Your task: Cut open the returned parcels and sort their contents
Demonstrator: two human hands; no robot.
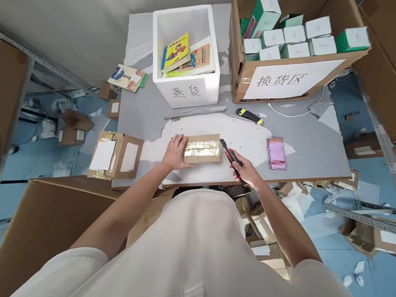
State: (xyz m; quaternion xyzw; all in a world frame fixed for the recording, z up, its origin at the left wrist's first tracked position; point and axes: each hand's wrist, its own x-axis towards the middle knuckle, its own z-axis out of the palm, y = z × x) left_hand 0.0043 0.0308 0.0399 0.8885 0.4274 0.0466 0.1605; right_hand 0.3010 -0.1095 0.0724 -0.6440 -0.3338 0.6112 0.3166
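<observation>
A small brown cardboard box (203, 148) lies on the table before me, with shiny tape along its top. My left hand (176, 152) grips its left end, fingers over the top and thumb along the near side. My right hand (245, 171) is closed around a black and red utility knife (231, 157). The knife's tip points up and left, just off the box's right end. Whether its blade is out I cannot tell. Behind the box lies a second utility knife (249, 116), black and yellow, which neither hand touches.
A white foam bin (187, 90) with books and a large carton (240, 78) of green-white boxes stand at the back. A blurred pink item (277, 154) lies right. A taped box (123, 157) sits at the table's left edge. Shelves flank both sides; cartons and paper litter the floor.
</observation>
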